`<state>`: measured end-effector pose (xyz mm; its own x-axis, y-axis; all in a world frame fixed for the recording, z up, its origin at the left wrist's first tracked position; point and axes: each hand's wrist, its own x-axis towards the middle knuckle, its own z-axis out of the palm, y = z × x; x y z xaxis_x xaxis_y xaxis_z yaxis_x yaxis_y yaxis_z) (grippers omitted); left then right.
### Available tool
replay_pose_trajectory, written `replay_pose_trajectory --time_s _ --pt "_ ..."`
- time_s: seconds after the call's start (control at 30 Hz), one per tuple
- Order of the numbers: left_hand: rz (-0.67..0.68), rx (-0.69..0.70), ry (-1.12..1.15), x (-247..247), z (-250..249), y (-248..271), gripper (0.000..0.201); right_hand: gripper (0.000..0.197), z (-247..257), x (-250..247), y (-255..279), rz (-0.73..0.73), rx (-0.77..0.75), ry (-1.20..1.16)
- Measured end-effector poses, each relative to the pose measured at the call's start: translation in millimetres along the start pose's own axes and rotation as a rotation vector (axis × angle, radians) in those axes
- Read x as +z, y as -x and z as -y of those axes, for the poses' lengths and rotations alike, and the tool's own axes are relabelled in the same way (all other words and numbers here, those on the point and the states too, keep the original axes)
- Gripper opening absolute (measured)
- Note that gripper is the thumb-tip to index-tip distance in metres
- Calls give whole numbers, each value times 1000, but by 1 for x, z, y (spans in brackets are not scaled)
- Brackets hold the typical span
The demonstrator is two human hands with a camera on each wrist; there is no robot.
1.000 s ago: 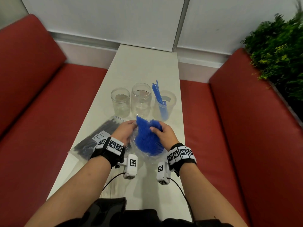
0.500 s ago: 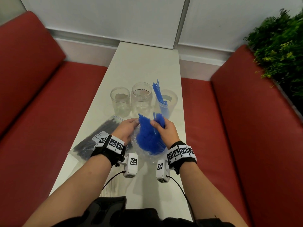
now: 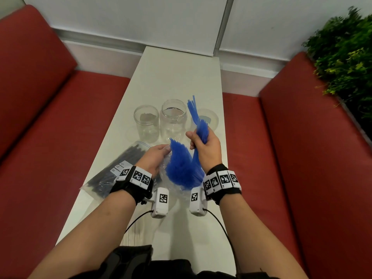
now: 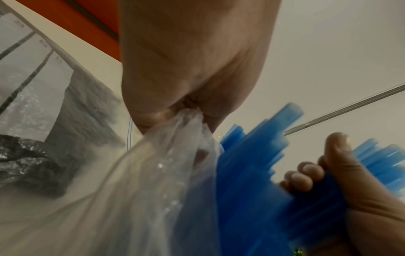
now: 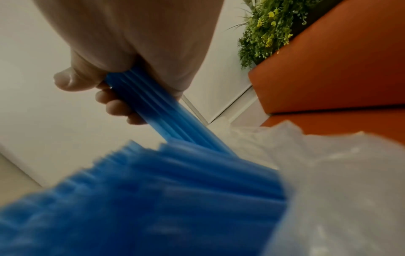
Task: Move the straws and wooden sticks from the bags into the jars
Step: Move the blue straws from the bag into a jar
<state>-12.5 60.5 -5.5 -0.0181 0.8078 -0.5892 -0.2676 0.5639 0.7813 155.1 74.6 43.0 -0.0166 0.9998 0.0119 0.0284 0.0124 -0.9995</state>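
My left hand (image 3: 156,158) pinches the rim of a clear plastic bag (image 3: 171,184) full of blue straws (image 3: 182,168), seen close in the left wrist view, bag (image 4: 140,173). My right hand (image 3: 205,146) grips a small bunch of blue straws (image 3: 202,128), half lifted out of the bag; in the right wrist view the bunch (image 5: 153,107) runs through my curled fingers. Three clear jars stand behind: a left jar (image 3: 146,122), a middle jar (image 3: 173,119), and a right jar (image 3: 211,120) with several blue straws (image 3: 193,109) in it.
A bag of black straws (image 3: 120,168) lies flat on the white table (image 3: 177,77) left of my left hand. Red benches (image 3: 50,117) flank the narrow table. A green plant (image 3: 346,57) stands at the far right.
My right hand has closed round a bunch of blue straws and pulled it up and away from the bag, towards the right jar. The left hand stays on the bag.
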Motion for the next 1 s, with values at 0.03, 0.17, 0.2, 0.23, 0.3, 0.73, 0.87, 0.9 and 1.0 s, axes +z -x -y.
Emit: replay_pose_trajectory --time_s 0.03,0.17,0.2,0.23,0.3,0.73,0.87,0.9,1.0 --pt "1 -1 -7 1 -1 0 25 14 0 -1 0 3 11 20" --pt "-3 3 -41 1 -5 -4 24 17 44 -6 -22 -2 -132 -1" --pt "-9 3 -40 1 -5 -6 24 18 63 -8 -31 -5 -192 -37" --pt "-15 1 -38 1 -5 -8 24 18 84 -10 -40 -2 -247 -77" --pt "-22 -5 -40 1 -6 -11 23 21 123 -13 -57 9 -356 -148" --pt "29 -32 -30 -1 -12 -20 22 23 70 -20 -139 -186 -308 -29" --pt "-11 -52 -28 -2 -13 -32 21 22 -3 -13 -157 -132 -105 65" --pt "-6 -49 -31 -2 -14 -32 21 21 -14 -14 -158 -134 -81 94" --pt "-4 -57 -37 2 -18 -32 21 17 -36 -19 -163 -57 19 220"
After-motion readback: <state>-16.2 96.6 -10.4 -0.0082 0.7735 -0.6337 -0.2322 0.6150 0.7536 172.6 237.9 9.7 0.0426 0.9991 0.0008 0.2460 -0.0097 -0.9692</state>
